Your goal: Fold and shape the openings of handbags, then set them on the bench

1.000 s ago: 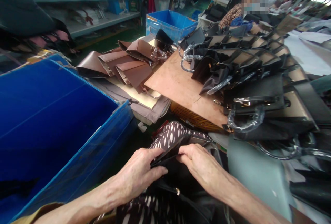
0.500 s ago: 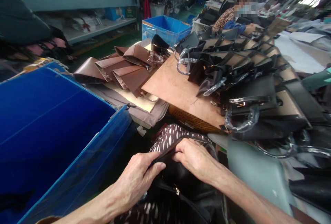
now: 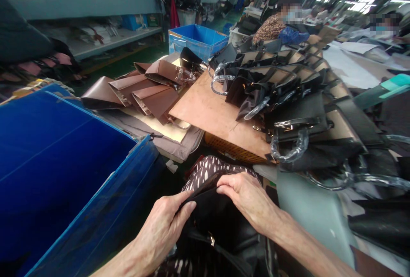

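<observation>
A black bag [image 3: 224, 221] rests on my lap over spotted cloth [image 3: 208, 170], with a small gold-coloured metal piece on its front. My left hand [image 3: 166, 217] pinches the bag's upper edge at its left part, thumb on the near side. Further right along the same edge, my right hand [image 3: 246, 196] grips it between thumb and fingers. The rim is stretched between the two hands. What lies inside the bag is too dark to make out.
A big blue bin [image 3: 64, 140] stands at the left. Ahead are brown bags [image 3: 156, 93], a tan board [image 3: 211, 110] and many black bags [image 3: 288, 110] with wrapped handles. A smaller blue bin [image 3: 198, 40] stands behind. A person [image 3: 272, 27] sits at the back right.
The view has turned slightly, so the surroundings sit a little further left. Both hands keep their grip on the bag's edge, and my right hand's fingers have shifted slightly.
</observation>
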Demonstrator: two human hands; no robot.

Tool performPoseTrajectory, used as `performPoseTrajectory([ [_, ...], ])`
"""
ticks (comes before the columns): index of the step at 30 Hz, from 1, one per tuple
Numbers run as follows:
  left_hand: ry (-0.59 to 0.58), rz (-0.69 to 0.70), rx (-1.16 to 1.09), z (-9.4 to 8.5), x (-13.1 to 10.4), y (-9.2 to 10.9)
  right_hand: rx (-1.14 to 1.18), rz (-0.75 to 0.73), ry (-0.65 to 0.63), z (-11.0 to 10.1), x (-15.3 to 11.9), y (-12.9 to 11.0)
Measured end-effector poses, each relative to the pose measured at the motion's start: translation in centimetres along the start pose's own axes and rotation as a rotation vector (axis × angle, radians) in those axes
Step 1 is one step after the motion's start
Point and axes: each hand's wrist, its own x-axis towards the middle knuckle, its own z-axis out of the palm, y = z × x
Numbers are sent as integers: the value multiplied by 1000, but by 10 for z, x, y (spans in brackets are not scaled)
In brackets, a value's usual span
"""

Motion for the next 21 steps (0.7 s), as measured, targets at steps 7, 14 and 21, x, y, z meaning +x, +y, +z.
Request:
performPoseTrajectory([
  [7, -2, -5, 65, 3, 0, -2, -57, 76, 72, 2, 1, 2],
  [14, 20, 15, 60, 4, 2, -3, -267, 101, 130, 7, 6, 0],
  [21, 68, 15, 88, 5, 0, 0, -309, 78, 157, 6, 8, -2],
])
